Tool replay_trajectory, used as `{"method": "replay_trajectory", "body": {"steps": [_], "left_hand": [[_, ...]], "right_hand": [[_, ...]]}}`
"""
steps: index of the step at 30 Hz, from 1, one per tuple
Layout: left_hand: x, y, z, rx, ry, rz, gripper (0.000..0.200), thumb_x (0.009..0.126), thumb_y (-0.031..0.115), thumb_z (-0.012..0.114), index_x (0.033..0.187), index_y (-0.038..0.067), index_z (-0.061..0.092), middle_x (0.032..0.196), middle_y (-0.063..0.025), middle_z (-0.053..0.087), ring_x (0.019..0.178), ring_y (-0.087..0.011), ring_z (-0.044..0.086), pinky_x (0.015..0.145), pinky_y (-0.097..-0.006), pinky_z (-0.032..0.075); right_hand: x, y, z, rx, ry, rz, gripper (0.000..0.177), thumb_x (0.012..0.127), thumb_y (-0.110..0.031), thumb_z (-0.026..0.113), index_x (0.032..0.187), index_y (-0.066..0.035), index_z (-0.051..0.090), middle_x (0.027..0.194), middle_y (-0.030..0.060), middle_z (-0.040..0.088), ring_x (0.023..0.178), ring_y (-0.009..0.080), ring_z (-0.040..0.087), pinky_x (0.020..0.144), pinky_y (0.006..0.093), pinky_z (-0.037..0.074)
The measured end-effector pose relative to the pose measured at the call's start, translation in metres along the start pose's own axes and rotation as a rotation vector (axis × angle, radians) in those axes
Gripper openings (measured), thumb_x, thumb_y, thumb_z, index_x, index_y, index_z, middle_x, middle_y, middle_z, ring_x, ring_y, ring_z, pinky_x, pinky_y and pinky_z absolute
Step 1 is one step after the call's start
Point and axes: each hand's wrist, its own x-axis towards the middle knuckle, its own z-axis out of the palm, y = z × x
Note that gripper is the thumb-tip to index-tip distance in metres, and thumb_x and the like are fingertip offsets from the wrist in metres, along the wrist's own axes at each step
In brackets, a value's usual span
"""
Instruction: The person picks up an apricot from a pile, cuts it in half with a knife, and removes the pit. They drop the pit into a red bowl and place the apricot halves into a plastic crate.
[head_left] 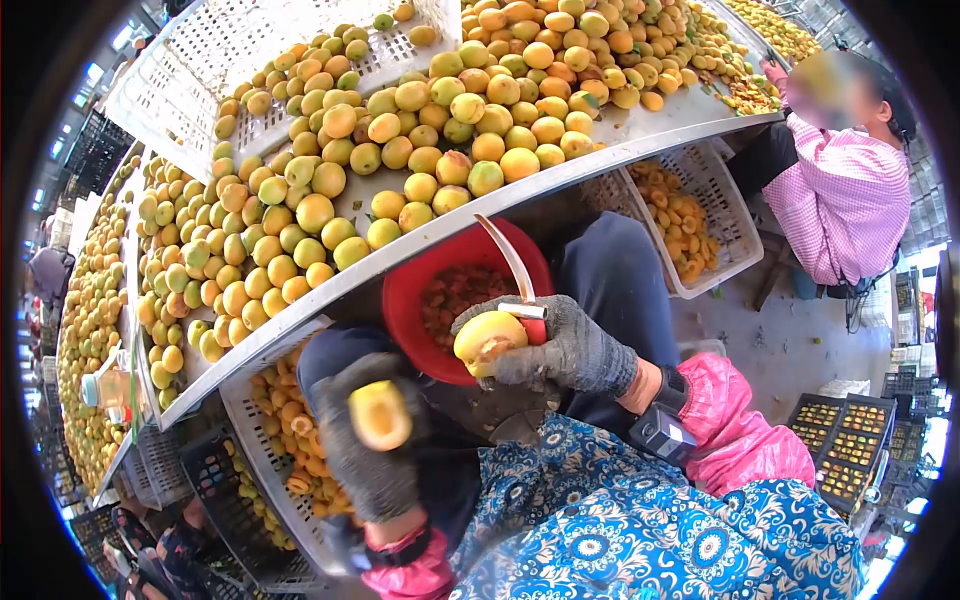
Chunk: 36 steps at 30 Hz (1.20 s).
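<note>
My left hand, in a dark grey knit glove and smeared by motion, holds an apricot half with its hollow cut face up. My right hand, gloved alike, is closed on a curved knife with a red handle, its blade pointing up and away. The same hand grips a cut apricot, whose brownish middle shows. Below and beyond my right hand stands a red bucket with reddish-brown pits inside.
Whole apricots cover the metal-edged table ahead. A crate of apricot halves stands at lower left; another crate stands right of my knees. Another person sits at right. Black trays lie farther right.
</note>
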Motion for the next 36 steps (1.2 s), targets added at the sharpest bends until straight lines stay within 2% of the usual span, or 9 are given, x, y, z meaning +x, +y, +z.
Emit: {"method": "replay_trajectory", "body": {"steps": [3,7,10,12,14,16,18,26,36], "left_hand": [[0.004,0.025,-0.043,0.345,0.188,0.203,0.048,0.099,0.042,0.041,0.101,-0.001,0.061,0.072,-0.0066,0.058,0.058,-0.0121,0.054,0.049,-0.0205,0.042],[0.028,0.013,-0.139,0.484,0.075,0.139,0.045,0.1,0.036,0.04,0.112,-0.003,0.059,0.087,-0.0081,0.06,0.072,-0.0132,0.057,0.068,-0.0235,0.047],[0.028,0.01,-0.129,0.877,0.144,0.449,0.043,0.101,0.032,0.04,0.118,-0.003,0.058,0.1,-0.01,0.062,0.089,-0.0173,0.059,0.086,-0.0278,0.045],[0.008,0.013,-0.081,0.604,0.065,0.4,0.043,0.101,0.032,0.039,0.119,-0.003,0.056,0.109,-0.012,0.062,0.106,-0.0203,0.056,0.096,-0.0315,0.041],[0.005,-0.073,-0.108,-0.732,0.109,-0.074,0.051,0.102,0.038,0.031,0.122,-0.003,0.054,0.114,-0.0142,0.062,0.106,-0.0211,0.057,0.096,-0.0322,0.043],[-0.004,-0.02,0.001,0.201,-0.301,0.104,0.059,0.101,0.046,0.027,0.117,-0.003,0.055,0.109,-0.015,0.063,0.099,-0.0226,0.06,0.092,-0.034,0.046],[-0.02,-0.042,0.022,-0.515,-0.269,-0.372,0.067,0.098,0.055,0.026,0.108,-0.003,0.058,0.104,-0.0151,0.063,0.093,-0.0235,0.061,0.089,-0.0349,0.049],[-0.016,-0.056,0.026,-0.473,-0.165,-0.375,0.065,0.096,0.057,0.032,0.1,-0.002,0.06,0.099,-0.0172,0.063,0.088,-0.025,0.062,0.083,-0.0357,0.051],[-0.027,-0.054,0.04,-0.752,-0.185,-0.802,0.052,0.091,0.053,0.049,0.101,0.002,0.06,0.089,-0.0128,0.063,0.075,-0.0248,0.064,0.055,-0.0352,0.055]], "right_hand": [[-0.001,0.002,-0.002,0.123,0.015,0.174,0.036,0.087,-0.034,0.067,0.107,-0.005,0.065,0.074,-0.0007,0.067,0.042,0.0001,0.044,0.038,0.0169,0.033],[-0.005,-0.004,-0.008,0.234,-0.035,0.275,0.038,0.085,-0.034,0.068,0.108,-0.003,0.064,0.077,0.0003,0.067,0.048,0.0014,0.048,0.043,0.0158,0.035],[-0.003,-0.005,-0.007,0.207,-0.048,0.258,0.036,0.085,-0.034,0.069,0.103,-0.003,0.066,0.074,-0.0001,0.066,0.046,0.0016,0.048,0.042,0.0162,0.035],[-0.004,-0.006,0.0,0.094,-0.028,0.246,0.035,0.084,-0.035,0.069,0.098,-0.003,0.067,0.075,0.0001,0.066,0.054,0.0016,0.052,0.047,0.0174,0.039],[-0.003,0.014,0.015,0.115,0.001,0.091,0.035,0.086,-0.039,0.068,0.091,-0.004,0.068,0.063,-0.0018,0.062,0.051,0.0026,0.052,0.044,0.0187,0.037],[-0.005,0.017,0.025,0.099,0.002,0.044,0.037,0.084,-0.04,0.07,0.09,-0.003,0.068,0.062,-0.0016,0.061,0.052,0.0049,0.054,0.046,0.0208,0.04],[-0.008,0.017,0.029,0.151,-0.011,0.148,0.04,0.083,-0.041,0.071,0.09,-0.001,0.068,0.061,-0.0003,0.06,0.055,0.0069,0.055,0.05,0.0243,0.044],[-0.014,0.0,0.006,-0.239,-0.021,0.017,0.033,0.089,-0.028,0.065,0.106,-0.001,0.063,0.084,0.0073,0.067,0.08,0.0098,0.06,0.073,0.0285,0.049],[-0.004,-0.033,0.005,0.46,0.21,-0.106,0.03,0.088,-0.034,0.065,0.084,-0.004,0.061,0.074,0.0032,0.06,0.056,0.0087,0.055,0.046,0.0208,0.042]]}}
